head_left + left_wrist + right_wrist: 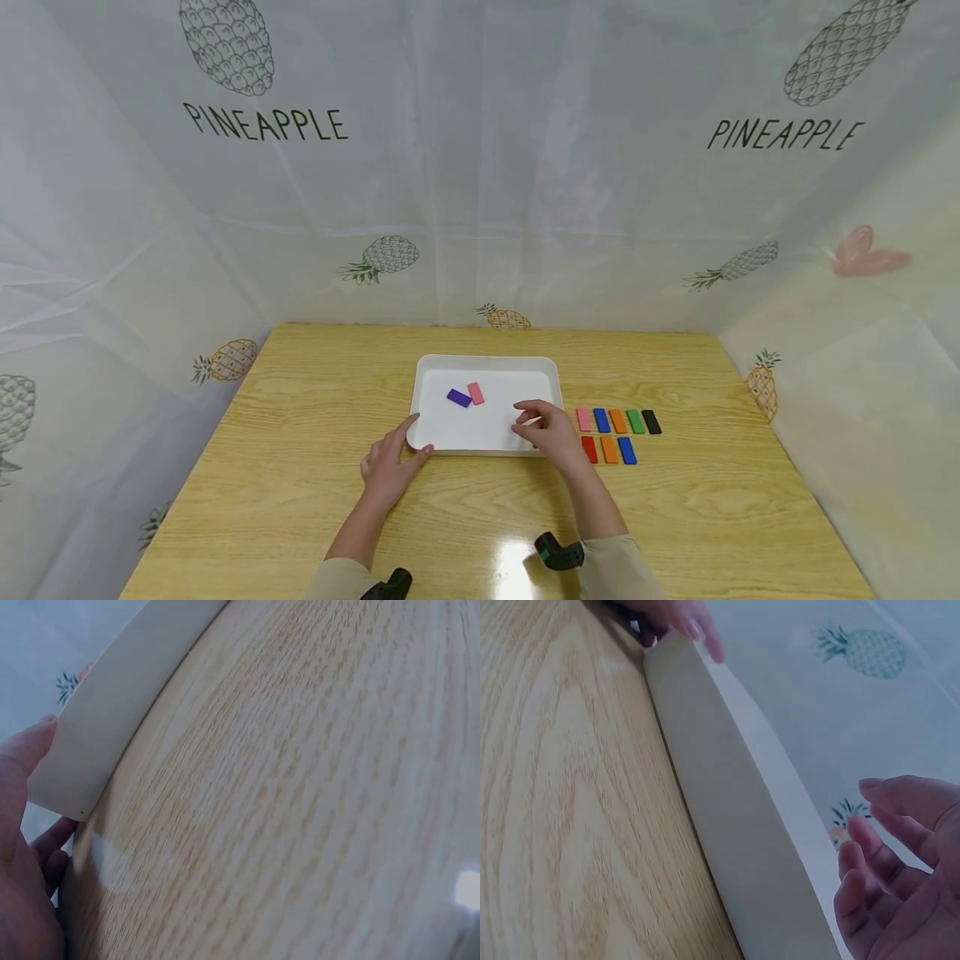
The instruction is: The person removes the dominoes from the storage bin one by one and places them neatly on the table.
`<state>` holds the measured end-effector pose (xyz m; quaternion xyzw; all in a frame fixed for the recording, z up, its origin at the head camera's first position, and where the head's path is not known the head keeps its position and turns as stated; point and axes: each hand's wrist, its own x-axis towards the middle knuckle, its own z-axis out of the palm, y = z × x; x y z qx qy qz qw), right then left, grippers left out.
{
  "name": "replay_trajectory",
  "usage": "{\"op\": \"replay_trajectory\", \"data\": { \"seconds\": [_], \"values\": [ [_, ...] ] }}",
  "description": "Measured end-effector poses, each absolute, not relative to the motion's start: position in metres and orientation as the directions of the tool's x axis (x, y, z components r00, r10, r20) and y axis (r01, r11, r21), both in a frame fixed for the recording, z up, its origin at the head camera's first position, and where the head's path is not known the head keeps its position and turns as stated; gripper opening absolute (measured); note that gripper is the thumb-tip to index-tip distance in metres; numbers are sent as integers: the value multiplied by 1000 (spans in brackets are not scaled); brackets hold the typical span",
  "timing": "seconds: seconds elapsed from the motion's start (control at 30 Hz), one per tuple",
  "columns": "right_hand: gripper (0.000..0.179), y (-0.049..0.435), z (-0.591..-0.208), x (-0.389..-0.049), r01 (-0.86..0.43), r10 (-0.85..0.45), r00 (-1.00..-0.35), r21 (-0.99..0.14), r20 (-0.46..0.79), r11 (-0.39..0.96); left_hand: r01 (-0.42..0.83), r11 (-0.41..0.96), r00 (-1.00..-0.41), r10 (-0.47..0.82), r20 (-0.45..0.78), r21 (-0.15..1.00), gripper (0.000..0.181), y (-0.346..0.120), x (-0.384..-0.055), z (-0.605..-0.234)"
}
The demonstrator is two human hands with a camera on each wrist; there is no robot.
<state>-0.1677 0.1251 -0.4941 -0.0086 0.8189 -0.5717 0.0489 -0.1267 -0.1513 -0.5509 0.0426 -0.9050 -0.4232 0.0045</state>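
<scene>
A white tray (487,447) lies on the wooden table. Inside it, left of its middle, a purple rectangular block (459,397) lies beside a pink block (476,393); they are close together. My left hand (386,468) grips the tray's near left corner, the thumb at the front rim and the fingers along the left side. Over the tray's right part hovers my right hand (549,431), with loosely bent fingers and no object visible between them. The right wrist view shows a gap between that hand's thumb (900,793) and fingers.
Right of the tray several blocks lie in two rows. The back row has pink, blue, orange, green (636,421) and black (652,422); the front row has red (589,450), orange and blue (627,451). A pineapple-print curtain (480,167) stands behind the table.
</scene>
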Motion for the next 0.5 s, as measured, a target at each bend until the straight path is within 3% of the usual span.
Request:
{"op": "replay_trajectory", "data": {
  "seconds": [0.5],
  "values": [
    [35,93,-504,-202,34,-162,-982,-932,-99,362,-75,626,-996,-80,-32,776,66,-151,-128,-551]
  ]
}}
